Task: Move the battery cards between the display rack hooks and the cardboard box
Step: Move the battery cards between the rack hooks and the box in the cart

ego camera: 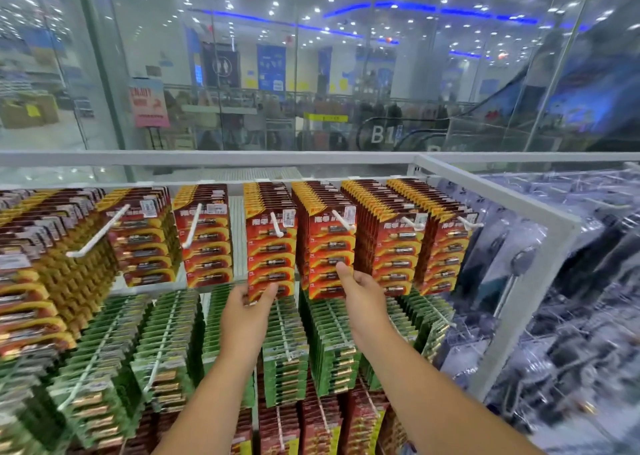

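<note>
on the far left the red and gold battery cards hang in thick rows on the white hooks of the display rack, packed one behind another, with green cards on the row beneath. no cardboard box is in sight from here.

moving right, the left hand reaches up to the stack of cards on the middle hook; its thumb and fingers pinch the bottom edge of the front cards, the thumb lying across the printed face. just beside it, the right hand comes up to the next stack, thumb pressed on the front near the lower rows and the fingers tucked behind, so it looks clamped on the lower part of those cards, though the fingers themselves are hidden.

to my eye these cards are stiff board with a clear blister over each row of batteries, so a single one is light enough but a handful would be heavy and bottom-weighted. the plastic looks slick, and the punched hole at the top is probably the weak spot. i'd judge the lower edge a fair place to steer from, but the weight is better taken higher up near the hook, sliding the cards straight along it rather than tugging down.

further right, clear-packed goods hang blurred.
</note>
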A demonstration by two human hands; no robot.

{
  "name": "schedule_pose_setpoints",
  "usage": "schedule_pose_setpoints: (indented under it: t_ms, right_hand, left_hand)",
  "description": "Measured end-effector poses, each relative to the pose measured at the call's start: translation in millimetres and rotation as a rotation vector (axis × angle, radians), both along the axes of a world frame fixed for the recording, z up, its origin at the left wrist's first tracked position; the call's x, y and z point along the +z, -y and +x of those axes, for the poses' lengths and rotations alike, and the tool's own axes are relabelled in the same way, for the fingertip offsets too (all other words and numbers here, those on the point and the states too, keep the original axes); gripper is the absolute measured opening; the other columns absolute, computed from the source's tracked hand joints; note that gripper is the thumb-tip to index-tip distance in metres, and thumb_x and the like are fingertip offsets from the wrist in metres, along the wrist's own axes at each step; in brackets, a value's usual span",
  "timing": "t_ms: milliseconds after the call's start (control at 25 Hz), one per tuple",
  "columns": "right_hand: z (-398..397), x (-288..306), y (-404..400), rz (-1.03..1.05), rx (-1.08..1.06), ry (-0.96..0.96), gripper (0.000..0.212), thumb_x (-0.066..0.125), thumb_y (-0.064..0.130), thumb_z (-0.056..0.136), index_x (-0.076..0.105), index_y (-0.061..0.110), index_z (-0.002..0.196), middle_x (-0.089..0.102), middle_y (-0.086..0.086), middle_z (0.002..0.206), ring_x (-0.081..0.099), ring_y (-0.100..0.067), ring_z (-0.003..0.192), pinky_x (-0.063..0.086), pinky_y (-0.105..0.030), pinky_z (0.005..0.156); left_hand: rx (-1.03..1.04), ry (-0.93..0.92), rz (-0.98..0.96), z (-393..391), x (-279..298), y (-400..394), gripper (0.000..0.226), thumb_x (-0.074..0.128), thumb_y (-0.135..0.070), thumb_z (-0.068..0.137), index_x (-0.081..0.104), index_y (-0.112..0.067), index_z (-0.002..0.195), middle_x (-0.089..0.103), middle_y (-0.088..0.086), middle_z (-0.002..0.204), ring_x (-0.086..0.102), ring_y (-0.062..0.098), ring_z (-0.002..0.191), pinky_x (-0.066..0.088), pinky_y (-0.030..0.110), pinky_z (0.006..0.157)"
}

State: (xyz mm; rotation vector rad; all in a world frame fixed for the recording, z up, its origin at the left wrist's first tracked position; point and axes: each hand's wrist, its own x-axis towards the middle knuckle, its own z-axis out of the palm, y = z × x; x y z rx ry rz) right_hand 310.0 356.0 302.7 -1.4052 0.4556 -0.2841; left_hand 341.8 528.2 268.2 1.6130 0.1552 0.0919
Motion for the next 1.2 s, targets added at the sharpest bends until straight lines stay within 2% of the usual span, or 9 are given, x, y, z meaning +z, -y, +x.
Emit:
schedule_pose_setpoints:
  t_ms: [120, 280, 480, 640, 800, 920, 1000, 1080, 1200]
  right_hand:
    - [-8, -10, 3, -0.055, 0.044, -0.035, 0.045, 0.065, 0.053, 0.096, 0.060, 0.020, 0.128, 0.064, 0.008, 0.123, 0.058, -0.010, 0.105, 0.041, -0.034, 0.096]
    - [-31, -27, 21, -0.094, 0.096, -0.139, 0.063, 0.065, 0.056, 0.095, 0.052, 0.022, 0.147, 0.056, 0.004, 0.145, 0.057, -0.019, 0.127, 0.046, -0.040, 0.109]
    - [-95, -57, 81, -0.066, 0.064, -0.158, 0.042, 0.064, 0.050, 0.099, 0.058, 0.028, 0.134, 0.060, 0.005, 0.138, 0.062, -0.017, 0.124, 0.046, -0.043, 0.114]
    - [-150, -97, 152, -0.070, -0.099, -0.198, 0.035, 0.066, 0.046, 0.099, 0.065, 0.023, 0.125, 0.068, 0.002, 0.128, 0.067, -0.016, 0.116, 0.053, -0.041, 0.106]
    - [-206, -142, 222, -0.017, -0.215, -0.304, 0.026, 0.066, 0.040, 0.100, 0.071, 0.018, 0.112, 0.074, -0.010, 0.116, 0.071, -0.024, 0.109, 0.058, -0.038, 0.094]
    - [-254, -183, 278, 0.028, -0.261, -0.407, 0.019, 0.064, 0.037, 0.101, 0.068, 0.019, 0.105, 0.072, -0.010, 0.114, 0.069, -0.021, 0.106, 0.055, -0.031, 0.089]
    - [-287, -211, 313, 0.043, -0.272, -0.481, 0.022, 0.064, 0.039, 0.101, 0.066, 0.019, 0.111, 0.069, -0.006, 0.115, 0.067, -0.018, 0.108, 0.055, -0.031, 0.089]
    - [-318, -243, 344, 0.042, -0.296, -0.570, 0.033, 0.067, 0.043, 0.099, 0.065, 0.017, 0.119, 0.071, -0.005, 0.115, 0.069, -0.019, 0.105, 0.057, -0.032, 0.088]
    - [-353, -297, 384, 0.036, -0.291, -0.720, 0.041, 0.071, 0.050, 0.093, 0.067, 0.019, 0.120, 0.073, -0.001, 0.113, 0.069, -0.019, 0.105, 0.056, -0.043, 0.099]
  left_hand:
    - [0.041, -0.064, 0.032, -16, -16, 0, 0.057, 0.072, -0.045, 0.094, 0.050, -0.021, 0.140, 0.062, 0.000, 0.131, 0.060, 0.022, 0.113, 0.049, 0.042, 0.094]
    - [0.012, 0.000, 0.150, -49, -28, 14, 0.056, 0.069, -0.047, 0.095, 0.050, -0.023, 0.142, 0.056, -0.004, 0.139, 0.058, 0.016, 0.109, 0.048, 0.039, 0.095]
    - [0.006, 0.096, 0.309, -82, -31, 50, 0.051, 0.065, -0.055, 0.095, 0.051, -0.032, 0.138, 0.049, -0.007, 0.145, 0.052, 0.021, 0.130, 0.047, 0.045, 0.105]
    - [-0.110, 0.115, 0.262, -107, -42, 97, 0.040, 0.066, -0.047, 0.097, 0.052, -0.033, 0.131, 0.053, -0.012, 0.127, 0.055, 0.013, 0.114, 0.043, 0.034, 0.091]
    - [-0.220, 0.047, 0.234, -141, -71, 173, 0.034, 0.071, -0.038, 0.096, 0.055, -0.026, 0.124, 0.062, -0.003, 0.121, 0.063, 0.018, 0.107, 0.049, 0.034, 0.084]
    - [-0.278, -0.018, 0.239, -178, -109, 238, 0.031, 0.073, -0.029, 0.095, 0.057, -0.023, 0.121, 0.065, -0.003, 0.118, 0.065, 0.011, 0.102, 0.048, 0.016, 0.077]
    - [-0.332, -0.092, 0.267, -208, -136, 277, 0.034, 0.074, -0.031, 0.094, 0.058, -0.022, 0.123, 0.065, -0.005, 0.117, 0.063, 0.000, 0.099, 0.049, 0.017, 0.077]
    - [-0.360, -0.180, 0.299, -236, -165, 311, 0.039, 0.073, -0.036, 0.094, 0.058, -0.022, 0.127, 0.064, -0.006, 0.120, 0.064, 0.006, 0.102, 0.052, 0.029, 0.085]
    - [-0.400, -0.299, 0.397, -270, -214, 357, 0.040, 0.069, -0.043, 0.096, 0.055, -0.025, 0.129, 0.062, -0.007, 0.123, 0.063, 0.012, 0.107, 0.048, 0.028, 0.085]
